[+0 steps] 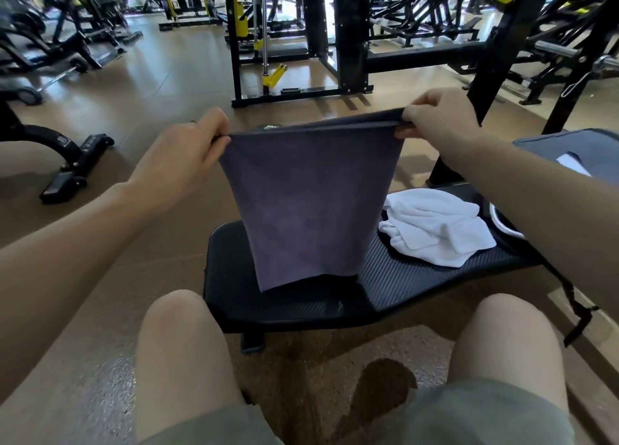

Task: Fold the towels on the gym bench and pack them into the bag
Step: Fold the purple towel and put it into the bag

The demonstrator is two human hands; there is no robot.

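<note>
Fingers point(219, 133) of left hand point(187, 149) pinch one top corner of purple towel point(308, 210); right hand point(438, 119) pinches other corner. Towel hangs doubled over gym bench point(418, 277), fold half done. White towel point(435, 230) lies crumpled on bench, unfolded. Grey bag point(589, 149) at right, open, something white inside; unclear whether that is towel. Packing mostly left.
</note>
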